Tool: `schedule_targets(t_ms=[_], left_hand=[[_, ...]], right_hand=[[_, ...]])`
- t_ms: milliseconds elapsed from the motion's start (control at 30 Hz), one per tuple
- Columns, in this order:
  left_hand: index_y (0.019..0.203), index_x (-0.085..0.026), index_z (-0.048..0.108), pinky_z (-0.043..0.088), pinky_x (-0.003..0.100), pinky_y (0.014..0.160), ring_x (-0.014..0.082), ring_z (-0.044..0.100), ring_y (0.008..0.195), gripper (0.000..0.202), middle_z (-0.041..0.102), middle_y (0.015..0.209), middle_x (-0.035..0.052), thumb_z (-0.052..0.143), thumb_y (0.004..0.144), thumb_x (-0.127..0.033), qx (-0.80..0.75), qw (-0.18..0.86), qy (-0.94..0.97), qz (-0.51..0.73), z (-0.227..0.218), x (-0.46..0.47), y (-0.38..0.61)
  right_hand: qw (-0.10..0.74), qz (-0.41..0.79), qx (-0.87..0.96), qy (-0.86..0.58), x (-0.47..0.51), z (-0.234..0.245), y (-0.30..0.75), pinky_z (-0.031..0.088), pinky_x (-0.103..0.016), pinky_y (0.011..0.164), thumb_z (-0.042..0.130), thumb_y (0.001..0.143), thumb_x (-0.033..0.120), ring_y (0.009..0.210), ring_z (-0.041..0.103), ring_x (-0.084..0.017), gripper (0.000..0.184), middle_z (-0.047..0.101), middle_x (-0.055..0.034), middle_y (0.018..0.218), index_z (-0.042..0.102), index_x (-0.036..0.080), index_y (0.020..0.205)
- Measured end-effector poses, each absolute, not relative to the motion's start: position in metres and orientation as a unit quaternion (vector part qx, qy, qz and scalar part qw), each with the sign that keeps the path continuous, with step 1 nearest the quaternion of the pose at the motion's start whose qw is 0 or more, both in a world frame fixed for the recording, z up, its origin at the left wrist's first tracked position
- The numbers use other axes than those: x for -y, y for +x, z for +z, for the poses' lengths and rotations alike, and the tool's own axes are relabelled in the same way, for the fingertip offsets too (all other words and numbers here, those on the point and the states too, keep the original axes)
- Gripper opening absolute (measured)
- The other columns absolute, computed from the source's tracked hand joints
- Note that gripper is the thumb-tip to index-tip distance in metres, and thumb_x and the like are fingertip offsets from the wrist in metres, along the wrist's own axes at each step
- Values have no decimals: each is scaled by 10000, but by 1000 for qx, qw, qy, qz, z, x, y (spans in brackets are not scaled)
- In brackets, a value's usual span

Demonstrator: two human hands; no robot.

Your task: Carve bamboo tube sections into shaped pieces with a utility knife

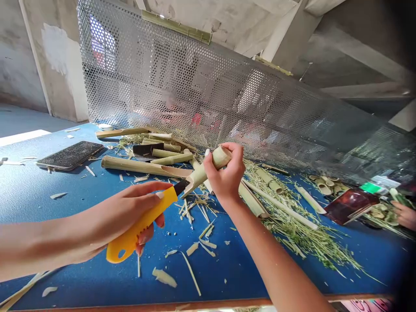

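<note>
Centre of frame: the right hand [225,173] holds a bamboo piece [204,173], its grip closed around the rounded upper end, fingers wrapped over the top. The piece's long axis slants from upper right down to lower left, and its cut, pointed end aims down-left, projecting out of the grip toward the other hand. Left of centre, the left hand [130,212] has a closed grip on the handle of a yellow utility knife [143,223]. The knife's dark tip touches the bamboo piece near the pointed end. Both hands are held above a blue counter [39,208], strewn with pale bamboo shavings [195,216]. A heap of green bamboo fibres [299,229] lies right of centre. Upper left of the frame, a long bamboo tube [136,167] and shorter bamboo sections [165,152] lie near a dark smartphone [69,155]. A perforated metal screen [195,91] rises behind the counter. At the far right edge, a co-worker's hand [404,215] rests beside a dark red package [351,206].
</note>
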State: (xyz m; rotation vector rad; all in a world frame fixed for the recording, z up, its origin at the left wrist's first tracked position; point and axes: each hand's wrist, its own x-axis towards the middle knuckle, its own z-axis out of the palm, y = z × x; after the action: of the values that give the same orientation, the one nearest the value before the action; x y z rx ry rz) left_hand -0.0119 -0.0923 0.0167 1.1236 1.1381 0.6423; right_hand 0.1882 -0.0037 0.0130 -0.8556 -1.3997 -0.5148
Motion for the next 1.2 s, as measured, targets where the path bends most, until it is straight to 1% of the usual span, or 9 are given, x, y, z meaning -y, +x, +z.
schedule_targets(t_ms=[100,233,433,600,700,800,1000,1100,1200], left_hand=[[1416,-291,172,378,175,387,48,407,388,546,532,698,-28,326,899,-368,-470,650,524,287,20,89,-14],[1427,-231,42,374,182,399,45,374,417,567,524,776,1,223,912,-387,-456,632,571,260,19,88,-15],[1417,-204,74,370,179,396,52,360,429,537,509,763,11,175,918,-375,-450,605,616,228,18,87,-13],[1429,-255,98,374,183,398,50,389,424,575,512,742,-12,282,909,-418,-463,642,555,256,19,89,-11],[1421,-257,158,375,170,389,41,393,415,573,473,697,-34,353,889,-340,-461,646,550,259,21,90,-13],[1423,-246,182,381,167,381,43,407,414,615,492,699,-35,409,852,-263,-457,620,591,240,26,88,-15],[1424,-214,217,384,164,397,54,432,426,564,491,666,-39,362,882,-273,-446,579,658,184,34,88,-13],[1413,-239,260,383,177,409,82,475,447,520,477,640,-38,312,906,-341,-425,518,729,141,29,93,-10],[1360,-273,378,331,185,417,96,464,442,458,495,598,-32,286,917,-346,-374,361,845,122,20,97,-6]], right_hand=[[634,-244,623,-387,9,13,184,459,-307,625,559,733,356,673,561,-158,247,564,-6,789,447,218,905],[627,-239,620,-407,13,14,181,468,-318,665,534,751,337,716,568,-165,213,560,-19,810,445,217,902],[630,-231,620,-407,15,15,179,469,-324,676,531,750,335,724,563,-166,211,557,-25,813,450,213,902],[624,-243,624,-402,21,14,174,468,-318,677,533,762,322,711,555,-161,193,555,-28,807,453,210,897],[620,-255,626,-398,22,14,173,462,-312,673,525,769,322,712,552,-160,185,555,-30,801,457,206,896],[579,-261,644,-426,27,21,175,446,-302,635,513,778,365,701,551,-167,201,570,-32,786,471,205,892],[436,-284,666,-535,74,30,193,363,-267,501,484,806,484,534,512,-161,286,574,-19,625,505,201,769],[395,-292,640,-591,110,8,201,331,-257,456,491,800,513,447,494,-157,320,559,-2,530,513,210,699],[410,-267,575,-656,142,-29,202,327,-251,423,478,823,520,419,513,-167,330,573,-5,506,538,213,716]])
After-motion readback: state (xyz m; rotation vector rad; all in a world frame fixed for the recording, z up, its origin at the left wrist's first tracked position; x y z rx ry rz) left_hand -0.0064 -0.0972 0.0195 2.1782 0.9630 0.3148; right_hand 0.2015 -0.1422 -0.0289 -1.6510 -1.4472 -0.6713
